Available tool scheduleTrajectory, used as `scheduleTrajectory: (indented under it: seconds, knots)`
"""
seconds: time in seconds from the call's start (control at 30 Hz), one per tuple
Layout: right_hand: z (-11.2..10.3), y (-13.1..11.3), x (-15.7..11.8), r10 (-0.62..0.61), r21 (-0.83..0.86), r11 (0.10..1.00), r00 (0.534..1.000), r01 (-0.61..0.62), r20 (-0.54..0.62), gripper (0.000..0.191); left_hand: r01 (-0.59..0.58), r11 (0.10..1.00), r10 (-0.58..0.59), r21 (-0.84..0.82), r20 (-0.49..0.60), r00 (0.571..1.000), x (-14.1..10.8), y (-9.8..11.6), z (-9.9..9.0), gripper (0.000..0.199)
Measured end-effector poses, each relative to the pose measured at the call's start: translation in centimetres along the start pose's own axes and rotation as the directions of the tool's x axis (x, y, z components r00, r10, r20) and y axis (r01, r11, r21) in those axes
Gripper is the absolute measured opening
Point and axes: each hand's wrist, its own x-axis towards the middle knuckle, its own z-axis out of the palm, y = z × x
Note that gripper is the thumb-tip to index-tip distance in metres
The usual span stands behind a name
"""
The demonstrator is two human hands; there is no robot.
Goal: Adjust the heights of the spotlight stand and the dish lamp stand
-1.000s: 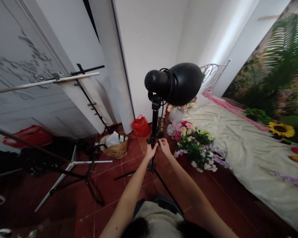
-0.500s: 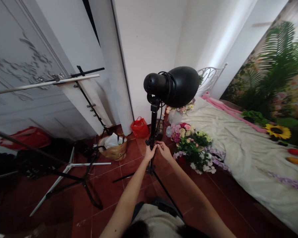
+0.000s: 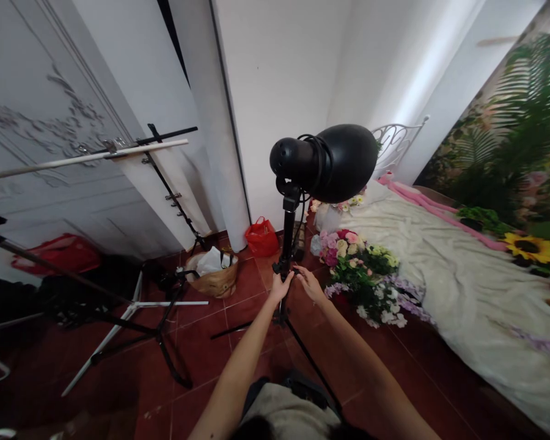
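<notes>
While my left hand (image 3: 280, 287) and right hand (image 3: 308, 282) pinch the stand (image 3: 287, 235) at its clamp, loosening it could drop the lamp (image 3: 330, 162) — top-heavy — onto the flowers (image 3: 364, 272).

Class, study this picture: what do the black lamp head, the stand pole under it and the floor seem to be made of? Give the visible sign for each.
Lamp head: probably painted metal or hard plastic, a smooth black shell with a soft sheen.
Stand pole: likely black-coated metal tube, thin and straight; both hands meet at its clamp.
Floor: glazed reddish-brown tile, shown by grout lines and faint reflections.
</notes>
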Motion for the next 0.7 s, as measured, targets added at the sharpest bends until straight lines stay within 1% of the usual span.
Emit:
scheduleTrajectory:
  seconds: [0.07,0.2,0.3,0.4,0.47,0.57,0.6,0.7]
  knots:
    - [0.5,0.6,0.1,0.008,0.006,1.000,0.999,-0.008,-0.031,0.037,0.018,1.000,-0.018,-0.009,-0.012,1.000,0.0,0.1,-0.1,0.030]
    - [1.2,1.2,0.6,0.018,-0.043,0.999,0.994,-0.023,-0.111,0.032,0.067,0.998,-0.067,-0.021,-0.009,0.998,0.1,0.4,-0.1,0.029]
    - [1.9,1.1,1.3,0.070,-0.059,0.995,0.981,-0.082,-0.182,0.033,0.073,0.997,-0.073,-0.020,0.006,0.997,0.2,0.4,-0.2,0.029]
    - [2.5,0.8,2.1,0.148,0.006,0.989,0.966,-0.150,-0.212,0.039,0.059,0.998,-0.058,-0.010,0.021,0.998,0.2,0.3,-0.3,0.028]
    - [2.7,0.6,2.6,0.201,0.058,0.979,0.962,-0.194,-0.185,0.043,0.053,0.999,-0.053,-0.002,0.022,0.998,0.2,0.3,-0.3,0.028]
    - [2.6,0.1,3.0,0.272,0.093,0.961,0.953,-0.262,-0.129,0.049,0.053,0.999,-0.053,0.005,0.027,0.998,0.2,0.4,-0.5,0.029]
    - [2.6,-0.1,3.1,0.295,0.109,0.953,0.946,-0.282,-0.134,0.050,0.051,0.999,-0.051,0.006,0.032,0.998,0.3,0.5,-0.6,0.030]
    - [3.1,-0.9,2.4,0.346,0.179,0.934,0.906,-0.309,-0.241,0.053,0.038,0.999,-0.038,0.011,0.063,0.997,0.5,0.6,-0.8,0.031]
